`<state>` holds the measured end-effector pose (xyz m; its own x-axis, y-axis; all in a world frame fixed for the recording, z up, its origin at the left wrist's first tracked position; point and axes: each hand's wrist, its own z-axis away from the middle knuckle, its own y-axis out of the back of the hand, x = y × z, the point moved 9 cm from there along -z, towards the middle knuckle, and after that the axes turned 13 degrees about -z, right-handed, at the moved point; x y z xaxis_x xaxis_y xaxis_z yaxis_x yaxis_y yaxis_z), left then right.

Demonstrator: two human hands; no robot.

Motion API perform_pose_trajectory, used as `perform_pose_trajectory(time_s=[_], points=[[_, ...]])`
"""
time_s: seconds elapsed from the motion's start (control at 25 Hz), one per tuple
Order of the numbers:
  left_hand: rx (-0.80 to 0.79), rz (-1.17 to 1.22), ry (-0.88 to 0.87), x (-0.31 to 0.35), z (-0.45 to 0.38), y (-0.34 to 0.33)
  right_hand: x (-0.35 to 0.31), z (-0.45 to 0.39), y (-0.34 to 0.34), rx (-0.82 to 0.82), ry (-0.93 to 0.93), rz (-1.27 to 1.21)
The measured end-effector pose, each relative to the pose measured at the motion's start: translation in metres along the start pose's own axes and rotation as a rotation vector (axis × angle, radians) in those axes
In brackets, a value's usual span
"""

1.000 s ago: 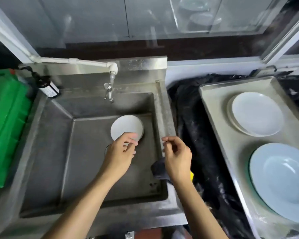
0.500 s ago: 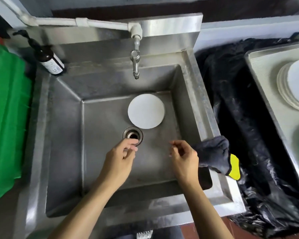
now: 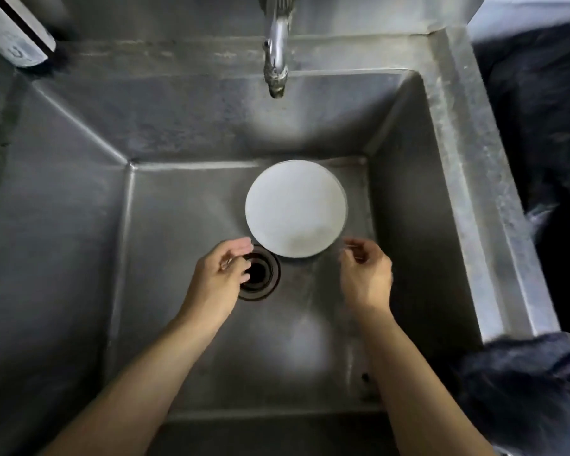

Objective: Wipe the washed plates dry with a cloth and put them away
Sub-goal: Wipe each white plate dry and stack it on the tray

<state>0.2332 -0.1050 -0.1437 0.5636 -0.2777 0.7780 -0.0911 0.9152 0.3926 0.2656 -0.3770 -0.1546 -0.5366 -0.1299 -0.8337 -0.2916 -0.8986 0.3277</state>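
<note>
A small white plate lies flat on the bottom of the steel sink, just beyond the drain. My left hand hovers over the drain, fingers loosely curled and holding nothing, its fingertips close to the plate's near-left rim. To the plate's near right is my right hand, also loosely curled and without anything in it. Neither hand touches the plate. A dark grey cloth lies draped over the sink's right front corner.
The tap hangs over the sink's back wall. A dark soap bottle stands at the back left corner. Black plastic sheeting covers the counter to the right of the sink.
The view has dropped closer into the sink. Both hands have moved forward towards the plate; the right hand has left the cloth behind on the sink's corner.
</note>
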Motion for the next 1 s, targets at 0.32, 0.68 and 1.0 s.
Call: perform_pose_trajectory(time_s=[0.32, 0.68, 1.0], points=[[-0.053, -0.046, 0.074, -0.011, -0.08, -0.029, 0.024, -0.051, -0.035, 0.091, -0.074, -0.097], [-0.007, 0.118, 0.213, -0.014, -0.08, -0.033, 0.031, -0.058, -0.034, 0.104, -0.126, -0.033], [0.051, 0.191, 0.304, -0.04, -0.039, -0.01, 0.021, -0.021, -0.024, 0.054, -0.03, -0.1]])
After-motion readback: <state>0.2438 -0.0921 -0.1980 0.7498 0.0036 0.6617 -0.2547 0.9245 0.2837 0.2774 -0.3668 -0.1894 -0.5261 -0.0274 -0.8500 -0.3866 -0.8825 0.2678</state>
